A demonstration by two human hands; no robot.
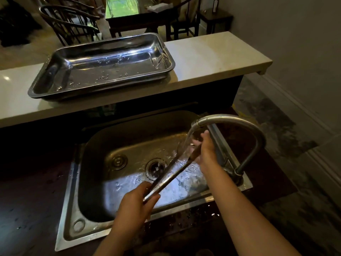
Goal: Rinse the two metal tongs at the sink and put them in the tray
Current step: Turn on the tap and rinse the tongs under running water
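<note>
One pair of metal tongs [172, 175] lies slanted over the steel sink [96, 182], its far tips under the water stream from the curved faucet [239, 124]. My left hand [134, 206] grips the tongs' near end. My right hand [206, 150] holds the far end under the running water. The steel tray [48, 80] sits on the raised white counter behind the sink, wet with droplets and holding nothing. I see no second pair of tongs.
The white counter [212, 60] ends at the right, with tiled floor beyond. A dark wet worktop [27, 200] surrounds the sink. The drain [156, 168] sits at the basin's middle. Chairs and a dark table stand in the far room.
</note>
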